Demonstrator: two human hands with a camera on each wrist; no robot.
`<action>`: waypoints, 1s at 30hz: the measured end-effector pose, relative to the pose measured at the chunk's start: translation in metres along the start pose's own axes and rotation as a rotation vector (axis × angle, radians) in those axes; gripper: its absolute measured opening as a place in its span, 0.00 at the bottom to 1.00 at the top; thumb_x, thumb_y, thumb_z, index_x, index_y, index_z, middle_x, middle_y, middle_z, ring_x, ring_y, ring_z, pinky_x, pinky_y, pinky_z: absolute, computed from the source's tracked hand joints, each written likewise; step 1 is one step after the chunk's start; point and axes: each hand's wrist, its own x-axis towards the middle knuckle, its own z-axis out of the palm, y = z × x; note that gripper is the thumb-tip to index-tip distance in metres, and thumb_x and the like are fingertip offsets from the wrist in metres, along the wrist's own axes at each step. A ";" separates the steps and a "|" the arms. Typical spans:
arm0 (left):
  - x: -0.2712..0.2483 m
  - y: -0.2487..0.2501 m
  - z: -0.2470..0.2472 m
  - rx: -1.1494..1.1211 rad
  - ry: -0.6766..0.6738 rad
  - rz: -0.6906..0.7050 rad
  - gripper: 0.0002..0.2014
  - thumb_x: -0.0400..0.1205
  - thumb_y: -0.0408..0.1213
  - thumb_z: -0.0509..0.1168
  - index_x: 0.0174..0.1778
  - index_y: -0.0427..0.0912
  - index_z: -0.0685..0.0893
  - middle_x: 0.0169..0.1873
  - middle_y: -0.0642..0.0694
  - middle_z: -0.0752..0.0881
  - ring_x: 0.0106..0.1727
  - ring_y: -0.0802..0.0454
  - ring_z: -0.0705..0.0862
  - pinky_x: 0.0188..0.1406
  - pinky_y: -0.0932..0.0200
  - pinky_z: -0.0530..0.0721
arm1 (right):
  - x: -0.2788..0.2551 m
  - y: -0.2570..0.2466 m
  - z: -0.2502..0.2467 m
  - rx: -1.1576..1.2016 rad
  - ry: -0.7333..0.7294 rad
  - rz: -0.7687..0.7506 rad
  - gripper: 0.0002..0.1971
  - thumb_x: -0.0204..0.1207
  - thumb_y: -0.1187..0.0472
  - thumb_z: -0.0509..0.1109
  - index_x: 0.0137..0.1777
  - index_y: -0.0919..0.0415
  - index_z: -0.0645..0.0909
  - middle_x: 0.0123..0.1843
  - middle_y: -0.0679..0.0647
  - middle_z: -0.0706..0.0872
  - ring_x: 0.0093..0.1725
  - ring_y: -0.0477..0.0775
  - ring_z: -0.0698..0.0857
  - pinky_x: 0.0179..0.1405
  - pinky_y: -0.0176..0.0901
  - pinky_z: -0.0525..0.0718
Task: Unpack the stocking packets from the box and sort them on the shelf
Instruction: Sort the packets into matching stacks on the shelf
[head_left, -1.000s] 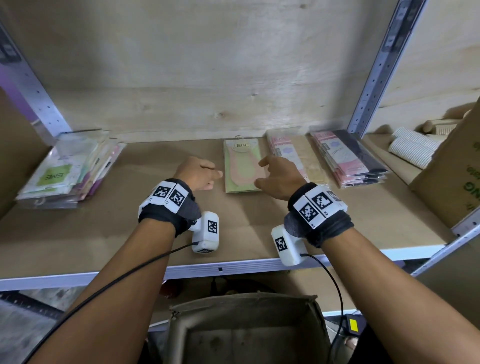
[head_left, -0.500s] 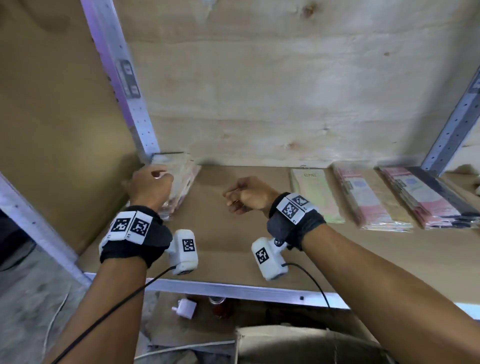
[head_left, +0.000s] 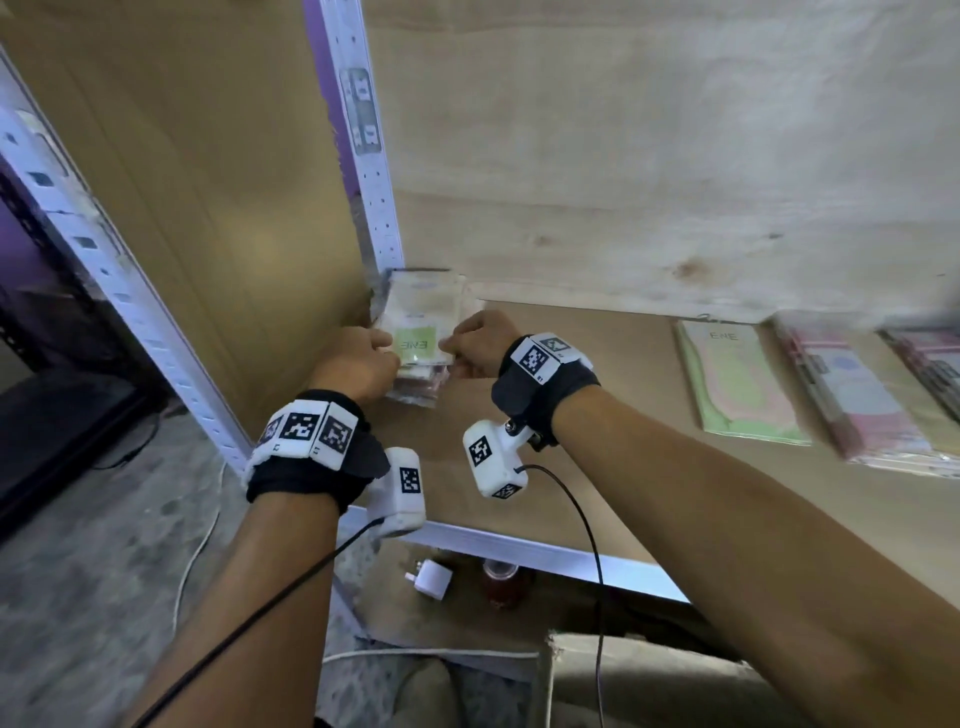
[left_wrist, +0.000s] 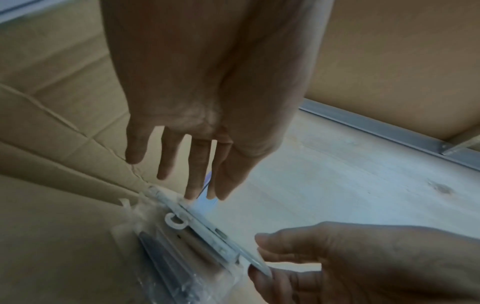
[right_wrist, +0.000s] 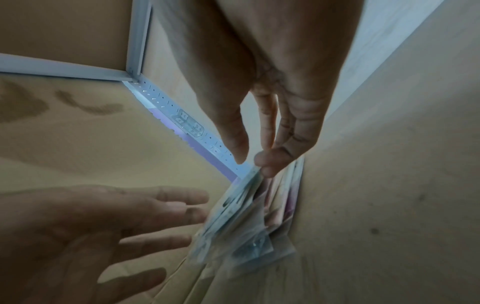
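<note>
Fingers on the unsorted stack of packets, far left corner of the shelf.

The right hand's fingers (right_wrist: 262, 164) pinch the top packets of the stack (head_left: 422, 338), I think to separate some for sorting; the left hand (head_left: 358, 364) lies at the stack's left side with straight, released fingers (left_wrist: 194, 174), probably to steady it. The packets are flat, glossy, slippery plastic sleeves with small white hooks. The shelf (head_left: 597, 415) is matte brown board; sorted packets (head_left: 737, 384) lie to the right.
</note>
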 end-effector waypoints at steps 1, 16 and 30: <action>-0.002 0.001 0.001 -0.008 0.001 0.000 0.21 0.84 0.30 0.62 0.74 0.42 0.80 0.72 0.41 0.80 0.69 0.41 0.80 0.73 0.49 0.76 | -0.003 0.001 -0.002 -0.014 0.012 -0.005 0.08 0.76 0.71 0.74 0.44 0.67 0.76 0.35 0.64 0.79 0.27 0.57 0.79 0.42 0.55 0.86; -0.043 0.053 0.030 0.164 0.236 0.498 0.09 0.74 0.40 0.76 0.46 0.61 0.90 0.58 0.47 0.84 0.67 0.42 0.73 0.69 0.55 0.67 | -0.099 0.017 -0.128 0.398 -0.048 -0.046 0.06 0.82 0.70 0.65 0.56 0.66 0.80 0.41 0.63 0.85 0.30 0.50 0.78 0.28 0.36 0.74; -0.085 0.148 0.111 -0.432 0.007 0.757 0.08 0.82 0.42 0.70 0.41 0.42 0.88 0.34 0.40 0.88 0.34 0.55 0.79 0.37 0.48 0.83 | -0.171 0.083 -0.239 0.205 0.076 -0.166 0.12 0.79 0.65 0.71 0.60 0.64 0.86 0.52 0.53 0.90 0.46 0.50 0.80 0.46 0.43 0.76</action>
